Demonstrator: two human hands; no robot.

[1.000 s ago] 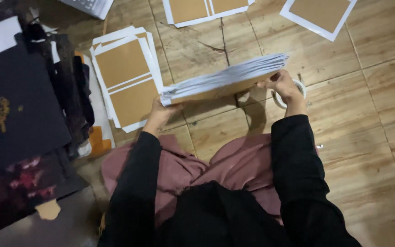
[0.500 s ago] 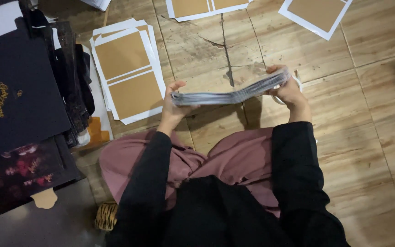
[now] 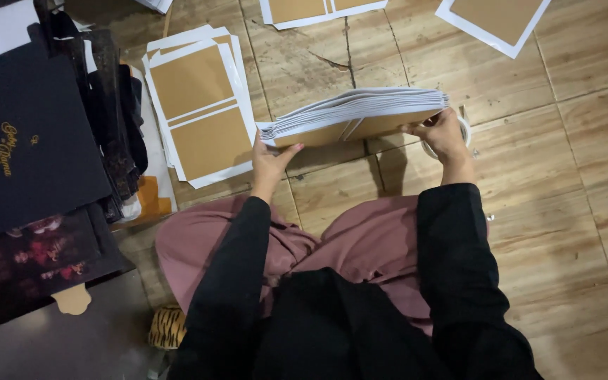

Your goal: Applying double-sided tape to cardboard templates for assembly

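I hold a thick stack of white-edged brown sheets (image 3: 360, 116) above the tiled floor, tilted so its brown underside faces me. My left hand (image 3: 269, 165) grips the stack's left end, thumb under the bottom sheet. My right hand (image 3: 445, 134) clasps the right end. A roll of clear tape (image 3: 464, 130) lies on the floor just behind my right hand, partly hidden. My black sleeves and pink-clad knees fill the lower middle.
Another pile of brown sheets (image 3: 202, 116) lies on the floor at left. More such sheets lie at the top (image 3: 318, 10) and top right (image 3: 497, 21). Dark printed boards (image 3: 29, 148) and black straps (image 3: 110, 105) crowd the left side. The floor (image 3: 571, 176) is worn tan tile.
The stack was seen nearly edge-on and bowed half a second ago; it now tilts up to show its brown underside, and its right end sits higher.
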